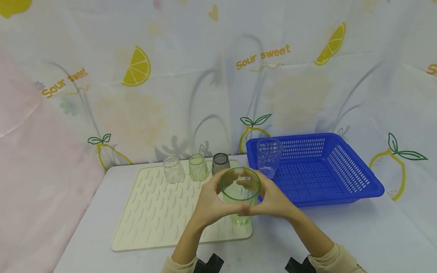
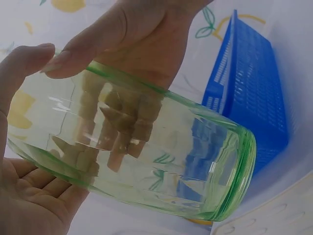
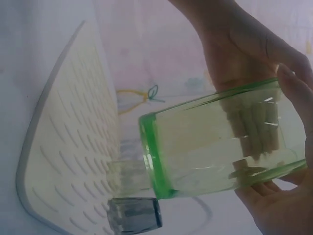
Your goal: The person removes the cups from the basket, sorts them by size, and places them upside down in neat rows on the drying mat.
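Note:
Both hands hold a tall, clear green glass [image 1: 241, 217] between them, over the right part of a cream ridged mat [image 1: 158, 211]. It is upright, its open rim toward the head camera. My left hand [image 1: 210, 204] wraps the left side and my right hand [image 1: 272, 199] the right, with the thumbs meeting at the near side. In the left wrist view, fingers show through the wall of the glass [image 2: 181, 161]. The right wrist view has the thick base of the glass [image 3: 157, 156] apart from the mat [image 3: 63, 147].
Along the mat's back edge stand a small clear glass [image 1: 174, 170], a small green glass [image 1: 198, 167] and a small grey glass [image 1: 220, 163]. To the right is a blue perforated basket [image 1: 354, 170], with a tall clear glass [image 1: 269, 158] at its left end. A printed cloth hangs behind.

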Demonstrator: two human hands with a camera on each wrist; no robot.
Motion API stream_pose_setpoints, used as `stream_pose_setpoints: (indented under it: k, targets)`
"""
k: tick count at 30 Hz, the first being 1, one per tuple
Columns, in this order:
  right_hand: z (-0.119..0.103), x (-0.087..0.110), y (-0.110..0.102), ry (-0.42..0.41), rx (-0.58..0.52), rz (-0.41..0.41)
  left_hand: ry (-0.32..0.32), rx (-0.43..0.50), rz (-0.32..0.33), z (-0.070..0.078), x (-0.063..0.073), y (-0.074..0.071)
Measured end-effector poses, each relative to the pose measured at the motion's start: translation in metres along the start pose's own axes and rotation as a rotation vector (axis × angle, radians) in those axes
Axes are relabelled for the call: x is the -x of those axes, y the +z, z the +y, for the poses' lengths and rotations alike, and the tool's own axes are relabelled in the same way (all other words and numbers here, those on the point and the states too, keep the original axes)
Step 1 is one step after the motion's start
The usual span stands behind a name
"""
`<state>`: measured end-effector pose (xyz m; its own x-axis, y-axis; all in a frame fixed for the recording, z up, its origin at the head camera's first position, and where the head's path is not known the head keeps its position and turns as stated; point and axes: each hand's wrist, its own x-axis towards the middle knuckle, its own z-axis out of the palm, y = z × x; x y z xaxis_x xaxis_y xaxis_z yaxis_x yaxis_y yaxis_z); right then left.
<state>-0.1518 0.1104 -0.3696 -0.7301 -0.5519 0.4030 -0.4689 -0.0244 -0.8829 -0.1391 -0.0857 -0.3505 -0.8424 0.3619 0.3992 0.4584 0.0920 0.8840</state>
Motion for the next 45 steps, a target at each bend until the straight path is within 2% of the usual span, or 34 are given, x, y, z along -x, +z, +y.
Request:
stream_pose_setpoints:
  k: [4, 12, 16, 23, 29, 34, 38, 41, 45]
  targets:
    - [0.006, 0.005, 0.009, 0.018, -0.013, 0.043, 0.060, 0.014, 0.034, 0.001, -0.001, -0.002]
    - [0.027, 0.019, 0.021, 0.056, -0.135, 0.068, 0.059, 0.060, 0.030, 0.005, 0.001, -0.006]
    - [0.038, 0.025, 0.027, 0.051, -0.180, 0.092, 0.081, 0.076, 0.026, 0.006, 0.002, -0.007]
    - [0.053, 0.032, 0.038, 0.031, -0.435, 0.089, 0.136, 0.133, 0.017, 0.008, 0.000, -0.011]
    - [0.055, 0.036, 0.036, 0.010, -0.557, 0.101, 0.116, 0.205, -0.026, 0.003, 0.005, -0.018]
    - [0.047, 0.045, 0.023, 0.002, -0.606, 0.141, 0.095, 0.251, -0.064, -0.003, 0.014, -0.027]
    - [0.038, 0.049, 0.009, -0.028, -0.600, 0.179, 0.076, 0.263, -0.088, -0.008, 0.019, -0.030]
    - [0.030, 0.048, 0.000, -0.055, -0.581, 0.231, 0.023, 0.244, -0.095, -0.010, 0.022, -0.031]
    - [0.016, 0.042, -0.007, -0.074, -0.581, 0.338, -0.078, 0.185, -0.111, -0.012, 0.025, -0.028]
